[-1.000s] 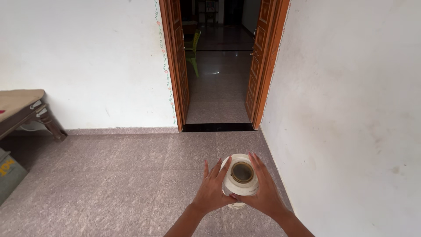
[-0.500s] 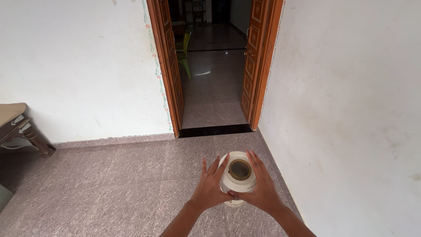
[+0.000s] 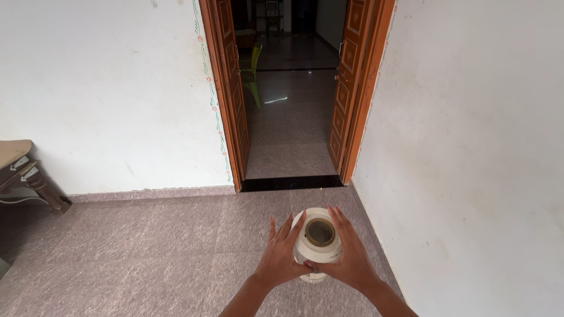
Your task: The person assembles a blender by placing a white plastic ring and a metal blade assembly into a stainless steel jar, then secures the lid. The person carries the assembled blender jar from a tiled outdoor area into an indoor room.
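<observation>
White cylinder [image 3: 318, 243] sits between both palms — left hand [image 3: 281, 258], right hand [image 3: 348, 258] — grip clasping its sides.

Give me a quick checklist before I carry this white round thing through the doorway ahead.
1. Left hand on the white round plastic container: ok, palm against its side.
2. Right hand on it: ok, a two-handed grip.
3. Container upright: ok, open top faces up.
4. Wooden double doors open: ok.
5. Speckled tile floor up to the black threshold: ok, nothing in the way.
6. Contents: cannot tell.
</observation>
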